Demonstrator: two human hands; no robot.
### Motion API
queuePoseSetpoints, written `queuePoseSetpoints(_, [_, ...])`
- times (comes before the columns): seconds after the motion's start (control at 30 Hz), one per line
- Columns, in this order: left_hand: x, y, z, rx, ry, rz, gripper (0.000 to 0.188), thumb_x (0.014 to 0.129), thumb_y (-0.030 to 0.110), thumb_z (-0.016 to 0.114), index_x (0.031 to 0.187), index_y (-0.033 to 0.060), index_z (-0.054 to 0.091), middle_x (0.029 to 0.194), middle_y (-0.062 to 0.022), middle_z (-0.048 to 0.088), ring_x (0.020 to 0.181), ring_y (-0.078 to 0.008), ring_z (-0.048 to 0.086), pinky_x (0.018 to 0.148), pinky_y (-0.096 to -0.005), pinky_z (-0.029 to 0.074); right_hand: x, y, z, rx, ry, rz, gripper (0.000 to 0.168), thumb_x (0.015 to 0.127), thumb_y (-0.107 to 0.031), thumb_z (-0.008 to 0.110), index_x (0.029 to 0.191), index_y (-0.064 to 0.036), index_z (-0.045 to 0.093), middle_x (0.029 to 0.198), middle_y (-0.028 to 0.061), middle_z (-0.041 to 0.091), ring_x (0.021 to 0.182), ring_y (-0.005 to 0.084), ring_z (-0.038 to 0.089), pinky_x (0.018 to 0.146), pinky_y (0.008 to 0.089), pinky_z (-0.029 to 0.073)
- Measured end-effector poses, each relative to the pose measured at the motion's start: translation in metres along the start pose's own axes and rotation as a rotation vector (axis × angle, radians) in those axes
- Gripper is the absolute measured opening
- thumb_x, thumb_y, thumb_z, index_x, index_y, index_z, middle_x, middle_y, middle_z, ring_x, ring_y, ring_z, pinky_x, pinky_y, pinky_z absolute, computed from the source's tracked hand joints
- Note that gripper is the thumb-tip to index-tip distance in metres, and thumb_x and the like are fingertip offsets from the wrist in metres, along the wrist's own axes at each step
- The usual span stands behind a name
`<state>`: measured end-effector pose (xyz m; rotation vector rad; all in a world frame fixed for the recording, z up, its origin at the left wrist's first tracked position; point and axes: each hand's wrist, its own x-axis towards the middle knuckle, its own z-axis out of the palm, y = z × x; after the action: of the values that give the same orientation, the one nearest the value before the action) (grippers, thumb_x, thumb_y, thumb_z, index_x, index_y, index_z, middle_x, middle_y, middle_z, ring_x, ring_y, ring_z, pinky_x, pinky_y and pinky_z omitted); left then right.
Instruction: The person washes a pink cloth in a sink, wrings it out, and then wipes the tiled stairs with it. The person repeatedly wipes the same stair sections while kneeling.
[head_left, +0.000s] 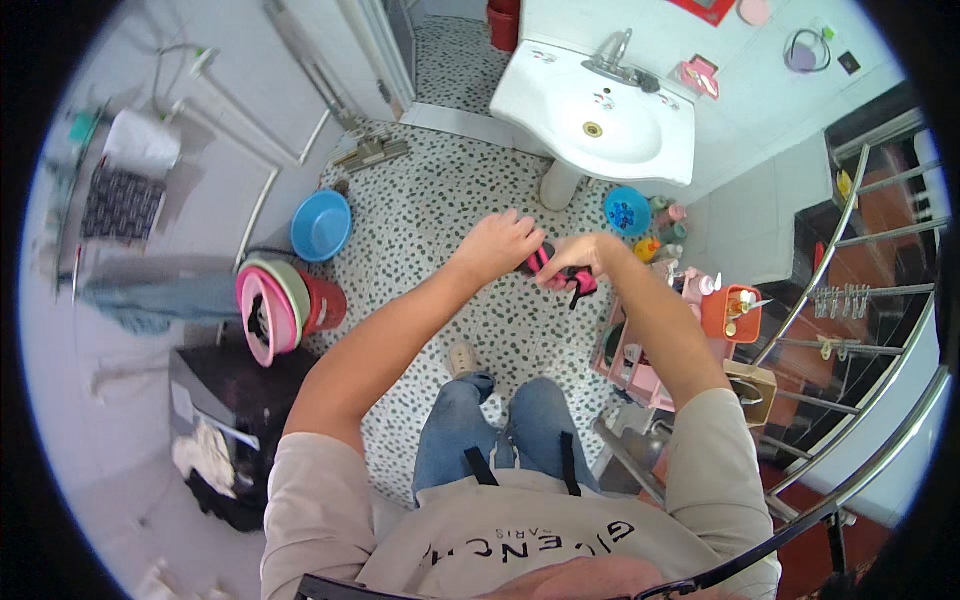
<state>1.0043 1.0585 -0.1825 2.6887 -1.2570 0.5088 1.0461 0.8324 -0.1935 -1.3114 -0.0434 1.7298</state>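
A twisted pink-and-black cloth (584, 282) is stretched between my two hands, in front of my body and above the tiled floor. My left hand (501, 243) grips one end with its knuckles up. Close beside it, my right hand (576, 256) is closed around the cloth further along, and a loose end with a thin black strap hangs below that fist. What kind of cloth item it is cannot be made out, since the fingers cover much of it.
A white pedestal washbasin (637, 146) stands ahead. A blue basin (322, 225) and stacked tubs (306, 296) are on the left. To the right are a small blue basin (627, 211), several bottles, a pink rack (645, 384) and a metal railing (814, 289). A washing machine (247, 382) stands at lower left.
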Motion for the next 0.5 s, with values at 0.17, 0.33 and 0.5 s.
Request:
queuePoseSetpoints(0.17, [0.115, -0.074, 0.07, 0.026, -0.229, -0.144, 0.005, 0.088, 0.017, 0.068, 0.088, 0.0124, 0.067, 0.083, -0.0083, 0.073, 0.079, -0.0271, 0.076, 0.063, -0.0399, 0.06, -0.007, -0.052, -0.092, -0.688, 0.823, -0.277, 0.042, 0.071, -0.027, 0.088, 0.094, 0.003, 0.071, 0.085, 0.0203, 0.074, 0.076, 0.0308, 0.07, 0.074, 0.0434, 0.058])
queuePoseSetpoints(0.33, [0.257, -0.133, 0.121, -0.163, -0.529, -0.359, 0.021, 0.082, 0.022, 0.072, 0.091, 0.0048, 0.08, 0.094, -0.0211, 0.079, 0.091, -0.0365, 0.079, 0.081, -0.0457, 0.064, -0.025, -0.09, -0.205, -1.001, 1.401, -0.2, 0.019, 0.083, -0.02, 0.073, 0.096, -0.006, 0.073, 0.092, 0.0218, 0.077, 0.088, 0.0392, 0.076, 0.08, 0.0492, 0.061])
queuePoseSetpoints(0.5, [0.32, -0.181, 0.222, -0.81, -0.705, -0.634, 0.022, 0.081, 0.022, 0.074, 0.079, -0.0002, 0.072, 0.073, -0.0167, 0.07, 0.065, -0.0274, 0.07, 0.057, -0.0416, 0.054, -0.011, -0.086, -0.315, -1.185, 1.539, -0.269, 0.007, 0.09, -0.02, 0.068, 0.089, -0.013, 0.069, 0.082, 0.0117, 0.076, 0.081, 0.0318, 0.077, 0.066, 0.0455, 0.061])
